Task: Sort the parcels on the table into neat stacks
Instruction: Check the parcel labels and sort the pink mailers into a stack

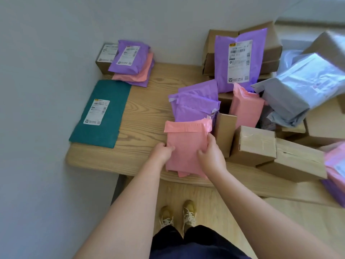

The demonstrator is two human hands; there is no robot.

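A pink mailer bag lies at the front edge of the wooden table, on top of another pink bag that peeks out below it. My left hand grips its left edge. My right hand holds its right side, thumb up along the edge. Behind it lie two or three purple mailers. At the far left stands a small stack of purple and pink mailers beside a small labelled box. A teal mailer lies flat at the left edge.
Cardboard boxes crowd the right half, one standing right beside my right hand. A large purple mailer leans on boxes at the back. An upright pink mailer, grey bags and pink-purple bags fill the right. A wall closes the left and back.
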